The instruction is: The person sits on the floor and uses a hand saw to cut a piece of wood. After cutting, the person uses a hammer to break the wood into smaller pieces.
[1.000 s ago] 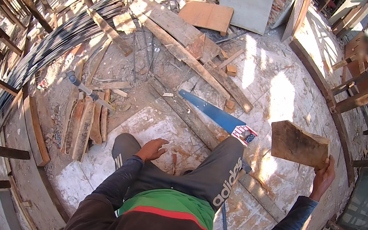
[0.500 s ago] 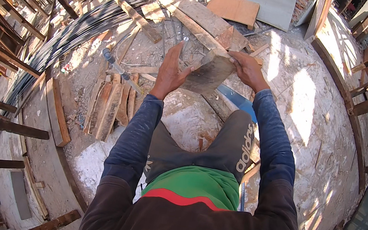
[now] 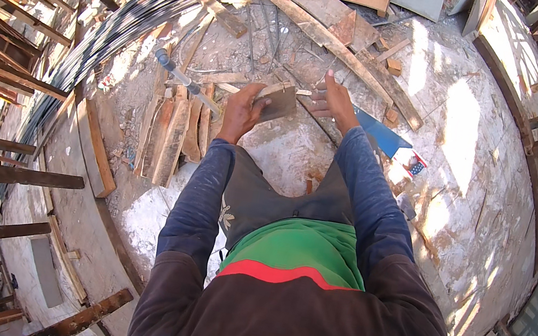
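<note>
L hand [image 3: 243,113] grips wood board [image 3: 280,103] by left end, already off floor [image 3: 470,211], R hand [image 3: 339,105], fingers spread, holds nothing, & blue handsaw [image 3: 381,135] lies unused at right.

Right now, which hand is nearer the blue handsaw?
Right. The right hand is open just left of the blue handsaw; the left hand is farther left, gripping a wooden board.

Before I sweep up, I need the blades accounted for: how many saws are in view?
1: a blue-bladed saw lies on the ground, just to the right of the person's right hand in the picture. Any others could be hidden.
</note>
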Tool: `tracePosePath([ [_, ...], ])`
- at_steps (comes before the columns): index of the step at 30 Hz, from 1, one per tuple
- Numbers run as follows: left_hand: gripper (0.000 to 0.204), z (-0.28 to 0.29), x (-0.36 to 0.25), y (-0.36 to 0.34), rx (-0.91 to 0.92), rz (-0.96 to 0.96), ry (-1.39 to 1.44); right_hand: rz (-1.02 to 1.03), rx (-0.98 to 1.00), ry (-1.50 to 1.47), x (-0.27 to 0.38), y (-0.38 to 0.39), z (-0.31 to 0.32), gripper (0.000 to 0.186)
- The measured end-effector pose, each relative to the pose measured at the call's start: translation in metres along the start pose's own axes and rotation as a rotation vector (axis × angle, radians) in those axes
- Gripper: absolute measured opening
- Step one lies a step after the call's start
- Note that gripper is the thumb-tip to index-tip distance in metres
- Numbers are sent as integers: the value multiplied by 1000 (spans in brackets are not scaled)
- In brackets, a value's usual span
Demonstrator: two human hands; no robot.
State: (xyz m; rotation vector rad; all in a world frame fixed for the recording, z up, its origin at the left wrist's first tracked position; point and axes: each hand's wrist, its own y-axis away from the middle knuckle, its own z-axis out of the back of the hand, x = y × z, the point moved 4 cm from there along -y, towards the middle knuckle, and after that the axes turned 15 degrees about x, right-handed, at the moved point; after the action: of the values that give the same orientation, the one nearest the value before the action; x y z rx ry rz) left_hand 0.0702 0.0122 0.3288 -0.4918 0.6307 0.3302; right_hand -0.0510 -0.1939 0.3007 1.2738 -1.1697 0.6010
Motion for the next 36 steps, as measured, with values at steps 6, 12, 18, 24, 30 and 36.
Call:
tracePosePath([
  [6,36,-39,-82,48,96,-352,-381,-83,400,-711,-74,-14,2,91],
  [12,57,-76,-62,88,436,-383,-662,110,183,-430,-75,-51,20,43],
  [18,88,-38,-16,85,465,-71,-484,407,149,-152,-35,-30,6,44],
  [24,82,105,7,-26,-334,196,124,568,242,-132,-17,-21,-12,45],
  [30,56,102,39,-25,-179,236,384,584,-12,248,-34,-37,-7,42],
  [36,50,21,70,27,-122,303,179,421,-375,393,-73,-13,51,42],
])
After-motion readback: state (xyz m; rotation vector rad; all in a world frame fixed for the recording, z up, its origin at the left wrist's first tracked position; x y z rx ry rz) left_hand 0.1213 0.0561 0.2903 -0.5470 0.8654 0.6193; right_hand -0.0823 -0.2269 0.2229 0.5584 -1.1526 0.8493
